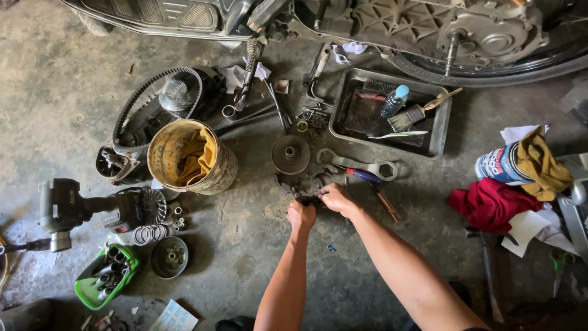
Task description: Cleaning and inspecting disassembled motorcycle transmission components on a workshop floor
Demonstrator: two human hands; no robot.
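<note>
Soft, even daylight spreads over a concrete floor [257, 257], brightest at the upper left of the frame and fading to murk in the lower corners and along the lower right edge. Shadows are faint and short, pooling under the black tray [436, 132] and the yellow bucket [214, 178]. Mild glare sits on the blue-capped bottle [395, 100]. The centre is sharp; wide-angle distortion bends the scooter underside [429, 30] along the top, and the edges go slightly soft.

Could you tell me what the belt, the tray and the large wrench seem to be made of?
Belt: likely black rubber, matte, with moulded teeth. Tray: looks like dark sheet metal, its grey rim dull and grimy. Large wrench: steel, with a pale silvery sheen.
</note>
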